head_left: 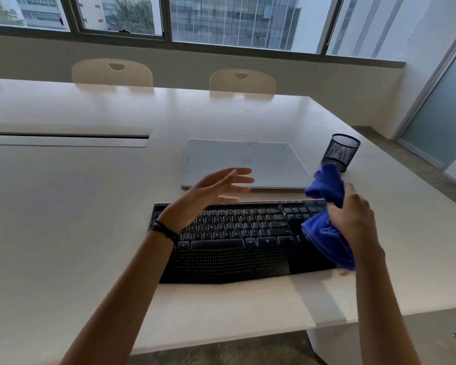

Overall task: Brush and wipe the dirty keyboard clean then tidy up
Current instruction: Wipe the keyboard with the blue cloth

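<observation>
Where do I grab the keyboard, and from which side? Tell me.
Probably take the keyboard by its left short end, coming from the left with the open left hand: it lies flat, and the right hand holds the blue cloth over its right end.

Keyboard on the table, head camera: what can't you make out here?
Right end of the keyboard: hidden behind the blue cloth and the right hand gripping it, head view.
Dirt on the keys: too small to tell.
The mesh pen cup: lower part covered by the cloth, contents unclear.
The left hand: fingers motion-blurred, in front of the laptop.
</observation>
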Demonstrator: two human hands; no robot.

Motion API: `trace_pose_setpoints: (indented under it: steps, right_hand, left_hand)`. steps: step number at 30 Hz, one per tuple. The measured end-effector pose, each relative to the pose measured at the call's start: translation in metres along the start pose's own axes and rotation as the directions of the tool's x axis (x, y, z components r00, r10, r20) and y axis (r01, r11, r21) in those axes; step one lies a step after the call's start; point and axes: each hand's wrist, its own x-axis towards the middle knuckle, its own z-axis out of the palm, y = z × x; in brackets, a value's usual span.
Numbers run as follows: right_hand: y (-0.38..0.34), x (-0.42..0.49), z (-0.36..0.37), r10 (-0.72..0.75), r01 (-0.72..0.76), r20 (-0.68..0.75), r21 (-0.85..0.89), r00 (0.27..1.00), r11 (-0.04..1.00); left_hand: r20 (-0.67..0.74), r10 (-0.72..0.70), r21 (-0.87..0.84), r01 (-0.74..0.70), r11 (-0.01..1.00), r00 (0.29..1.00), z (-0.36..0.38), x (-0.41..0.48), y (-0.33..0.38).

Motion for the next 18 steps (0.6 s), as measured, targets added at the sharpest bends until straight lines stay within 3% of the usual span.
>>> trace_pose_setpoints:
  steps: [4,8,12,18]
  right_hand:
    - [0.007,-0.004,0.015,0.116,-0.091,0.199,-0.129,0.973,0.987]
    - [-0.006,-0.013,0.029,0.044,-0.015,0.237,-0.122,0.971,0.992]
    - [-0.030,-0.027,0.040,-0.043,0.068,0.263,-0.084,0.964,0.994]
    - [-0.081,-0.060,0.060,-0.232,0.244,0.345,0.009,0.910,0.970]
  left_hand:
    - [-0.230,0.017,0.179,0.025,0.984,0.973,-0.039,-0.005,-0.028]
    - [-0.381,0.008,0.327,0.126,0.937,0.925,-0.078,-0.020,-0.059]
    - [-0.375,-0.071,0.468,0.255,0.846,0.924,-0.094,-0.037,-0.068]
    - [-0.455,-0.061,0.486,0.305,0.819,0.889,-0.105,-0.045,-0.073]
